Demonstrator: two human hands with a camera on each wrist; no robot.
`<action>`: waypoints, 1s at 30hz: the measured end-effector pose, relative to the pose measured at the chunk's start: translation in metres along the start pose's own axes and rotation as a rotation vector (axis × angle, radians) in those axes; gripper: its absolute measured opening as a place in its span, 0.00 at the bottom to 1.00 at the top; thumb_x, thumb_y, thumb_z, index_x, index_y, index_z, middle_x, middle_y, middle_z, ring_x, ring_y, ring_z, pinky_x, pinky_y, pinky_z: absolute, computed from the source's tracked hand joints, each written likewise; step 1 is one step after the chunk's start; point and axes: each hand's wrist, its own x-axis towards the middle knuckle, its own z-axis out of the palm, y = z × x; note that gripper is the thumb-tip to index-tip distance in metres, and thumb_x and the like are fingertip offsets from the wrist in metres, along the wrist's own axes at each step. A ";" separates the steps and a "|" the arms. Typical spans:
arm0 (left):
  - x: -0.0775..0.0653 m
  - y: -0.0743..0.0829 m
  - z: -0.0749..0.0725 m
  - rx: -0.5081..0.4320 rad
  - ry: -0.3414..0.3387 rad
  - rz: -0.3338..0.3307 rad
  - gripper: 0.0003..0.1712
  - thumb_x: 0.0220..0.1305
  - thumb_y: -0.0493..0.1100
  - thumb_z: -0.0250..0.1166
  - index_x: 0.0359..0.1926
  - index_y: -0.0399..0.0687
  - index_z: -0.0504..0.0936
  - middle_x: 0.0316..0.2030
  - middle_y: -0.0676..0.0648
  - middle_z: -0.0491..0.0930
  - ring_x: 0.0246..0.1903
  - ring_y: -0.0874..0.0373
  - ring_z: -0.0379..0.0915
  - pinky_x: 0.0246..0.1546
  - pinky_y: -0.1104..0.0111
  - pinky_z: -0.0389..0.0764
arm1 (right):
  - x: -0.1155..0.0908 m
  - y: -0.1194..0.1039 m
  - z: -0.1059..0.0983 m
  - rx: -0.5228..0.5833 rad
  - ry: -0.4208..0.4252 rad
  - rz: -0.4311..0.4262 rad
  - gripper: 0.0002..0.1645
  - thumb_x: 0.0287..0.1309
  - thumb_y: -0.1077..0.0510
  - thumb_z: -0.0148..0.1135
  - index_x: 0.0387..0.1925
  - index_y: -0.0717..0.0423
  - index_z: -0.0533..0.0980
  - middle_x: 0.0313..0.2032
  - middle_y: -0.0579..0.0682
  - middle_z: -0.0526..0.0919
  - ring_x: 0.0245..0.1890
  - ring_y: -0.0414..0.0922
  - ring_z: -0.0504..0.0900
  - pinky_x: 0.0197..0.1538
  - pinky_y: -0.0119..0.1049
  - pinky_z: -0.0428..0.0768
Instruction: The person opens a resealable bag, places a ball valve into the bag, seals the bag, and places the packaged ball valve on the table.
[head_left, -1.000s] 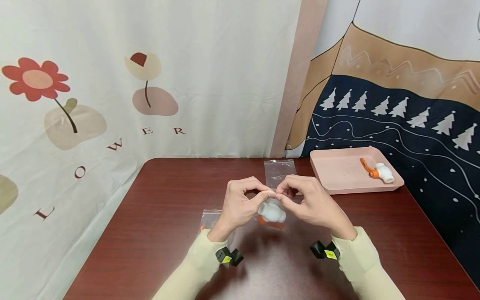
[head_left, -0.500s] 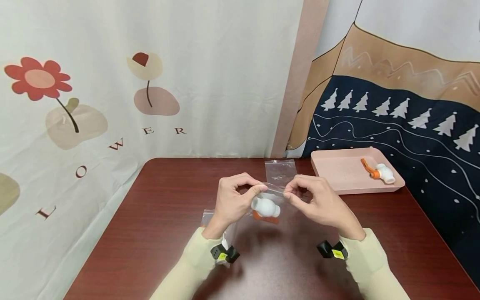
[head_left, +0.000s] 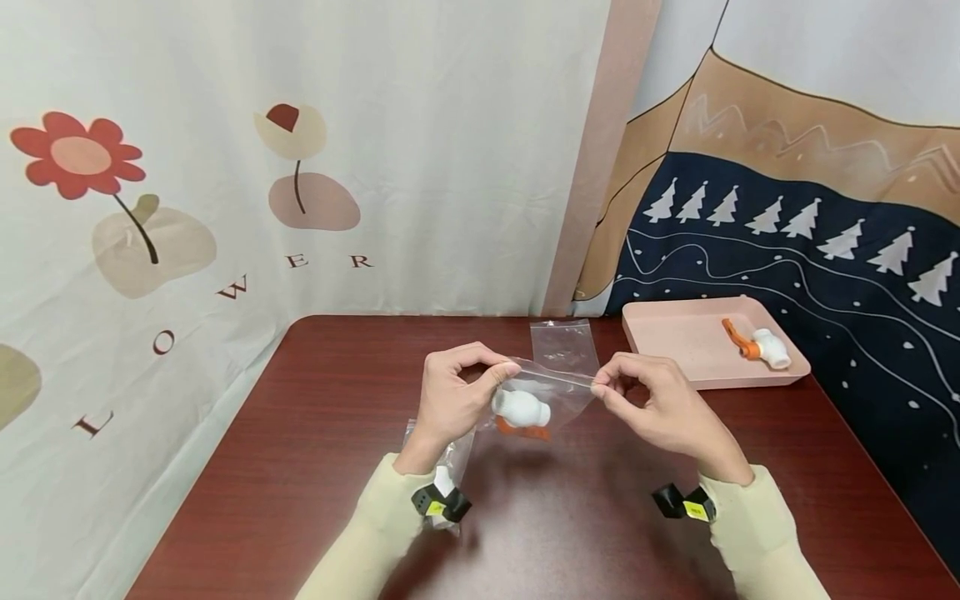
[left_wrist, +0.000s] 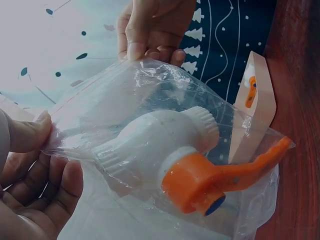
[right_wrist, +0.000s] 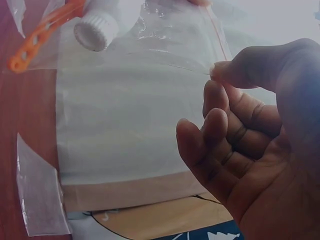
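Observation:
A clear zip-lock bag (head_left: 572, 402) hangs stretched between my two hands above the table. Inside lies a white plastic ball valve (left_wrist: 155, 137) with an orange lever handle (left_wrist: 250, 167). My left hand (head_left: 453, 398) pinches the bag's top edge at the left corner between thumb and fingers. At the opposite corner, my right hand (head_left: 660, 404) pinches that edge between thumb and forefinger, its other fingers loosely curled in the right wrist view. The zip strip runs taut from one hand to the other.
A pink tray (head_left: 675, 357) at the back right holds another white ball valve (head_left: 768, 348) with an orange handle. A flat clear zip bag (head_left: 562, 340) lies behind my hands. Another bag (head_left: 459, 458), with a white part inside, lies partly under my left wrist. Curtains stand behind the table.
My hands have drawn apart, the left going left and the right going right, pulling the bag's top edge out straight. The bagged valve has shifted left with the left hand.

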 end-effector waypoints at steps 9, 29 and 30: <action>-0.003 0.000 0.004 -0.060 -0.038 -0.087 0.03 0.58 0.34 0.76 0.33 0.38 0.90 0.31 0.36 0.89 0.28 0.66 0.81 0.30 0.78 0.78 | -0.003 0.003 0.001 0.069 0.046 0.046 0.10 0.64 0.63 0.68 0.37 0.42 0.80 0.29 0.40 0.78 0.28 0.39 0.75 0.29 0.29 0.76; -0.011 -0.012 0.012 -0.263 -0.033 -0.200 0.13 0.65 0.36 0.71 0.43 0.27 0.84 0.34 0.55 0.88 0.33 0.63 0.85 0.41 0.72 0.86 | 0.003 -0.011 0.004 0.335 0.044 0.036 0.02 0.75 0.68 0.52 0.43 0.60 0.71 0.40 0.57 0.91 0.35 0.32 0.82 0.33 0.29 0.77; -0.012 -0.013 0.012 -0.276 -0.044 -0.203 0.14 0.66 0.36 0.71 0.45 0.26 0.83 0.36 0.55 0.88 0.35 0.63 0.85 0.41 0.73 0.86 | 0.004 -0.011 0.004 0.344 0.040 0.032 0.02 0.75 0.67 0.51 0.43 0.60 0.71 0.40 0.57 0.91 0.36 0.32 0.83 0.35 0.28 0.78</action>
